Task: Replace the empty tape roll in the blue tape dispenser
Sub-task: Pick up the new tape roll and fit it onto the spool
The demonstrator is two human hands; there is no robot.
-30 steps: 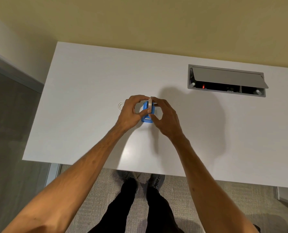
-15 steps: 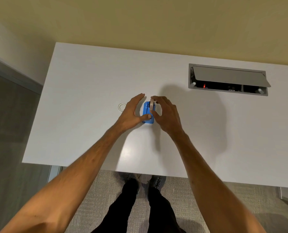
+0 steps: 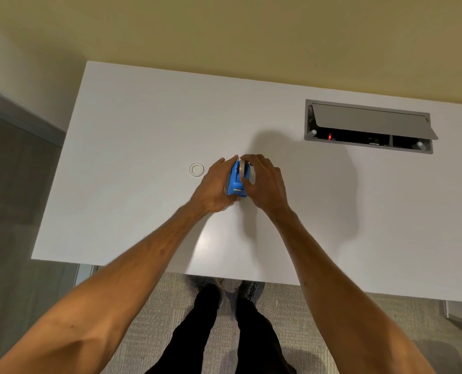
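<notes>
Both hands (image 3: 216, 184) (image 3: 267, 184) grip dispenser (image 3: 236, 182), mid-desk (image 3: 143, 125).

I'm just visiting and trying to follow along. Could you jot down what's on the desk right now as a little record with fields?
Surface: white desk
Main item: blue tape dispenser, resting on the desk
Roll in dispenser: tape roll seated edge-up in the dispenser
Left hand: wrapped against the dispenser's left side
Right hand: fingers curled around the tape roll
Loose item: small clear ring lying flat, left of the left hand, apart from it
Desk fitting: open cable hatch, far right
</notes>
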